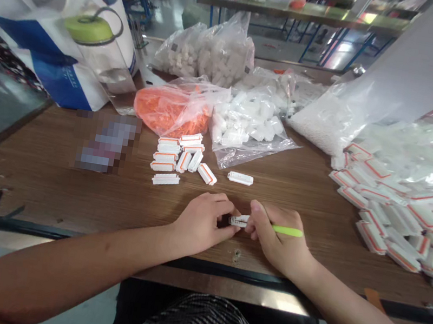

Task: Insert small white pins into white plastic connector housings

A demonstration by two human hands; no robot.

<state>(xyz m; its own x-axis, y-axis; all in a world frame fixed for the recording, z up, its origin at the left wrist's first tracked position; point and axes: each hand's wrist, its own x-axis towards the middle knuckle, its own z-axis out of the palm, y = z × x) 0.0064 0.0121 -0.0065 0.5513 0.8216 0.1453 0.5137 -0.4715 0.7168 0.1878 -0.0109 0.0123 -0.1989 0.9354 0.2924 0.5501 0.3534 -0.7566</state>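
Near the front edge of the table, my left hand (199,224) pinches one end of a small white plastic part (236,221) between thumb and fingers. My right hand (280,240) is closed around a slim tool with a lime-green handle (288,231), whose other end points at the white part. What kind of tool it is stays hidden by the fingers. Just beyond the hands lies a single white plastic piece (240,178). Left of it rests a loose group of white plastic pieces (165,157), several with an orange strip along them.
Behind the pieces sit a bag of orange parts (171,108) and a bag of white parts (247,123). A heap of orange-edged white pieces (405,214) covers the right side. A green-lidded bottle (95,47) stands at the left, behind a blurred-out object (106,144).
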